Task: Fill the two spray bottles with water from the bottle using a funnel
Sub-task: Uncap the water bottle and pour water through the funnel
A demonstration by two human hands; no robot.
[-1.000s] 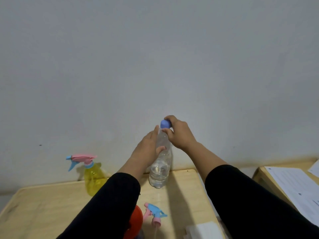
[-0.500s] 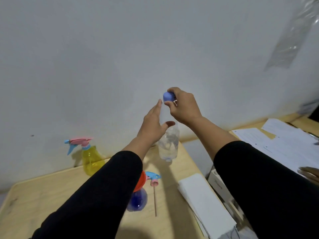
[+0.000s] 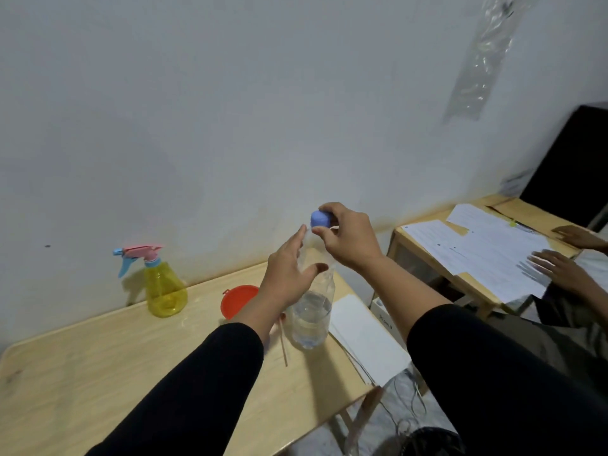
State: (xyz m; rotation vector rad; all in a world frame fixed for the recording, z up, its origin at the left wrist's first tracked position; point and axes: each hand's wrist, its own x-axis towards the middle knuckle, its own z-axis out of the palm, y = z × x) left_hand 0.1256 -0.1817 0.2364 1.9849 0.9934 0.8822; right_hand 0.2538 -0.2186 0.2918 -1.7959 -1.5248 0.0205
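Observation:
A clear water bottle (image 3: 311,319), partly full, stands on the wooden table (image 3: 98,363) near its right edge. My left hand (image 3: 288,279) cups its upper body, thumb in front and fingers behind. My right hand (image 3: 350,240) pinches the blue cap (image 3: 319,219) at the bottle's top; whether the cap is off the neck is hidden. A yellow spray bottle (image 3: 164,291) with a pink and blue trigger head stands at the back left. The orange funnel (image 3: 237,301) shows behind my left wrist; what it sits on is covered by my arm. A thin dip tube (image 3: 283,345) lies beside the water bottle.
A stack of white paper (image 3: 365,339) lies on the table's right edge. A second table (image 3: 473,284) to the right holds printed sheets (image 3: 477,248), with another person's hands (image 3: 566,271) on them. Cables lie on the floor between the tables.
The water bottle has come from near the wall toward me and the right edge, both hands staying on it. The view has swung down and right, showing the second table.

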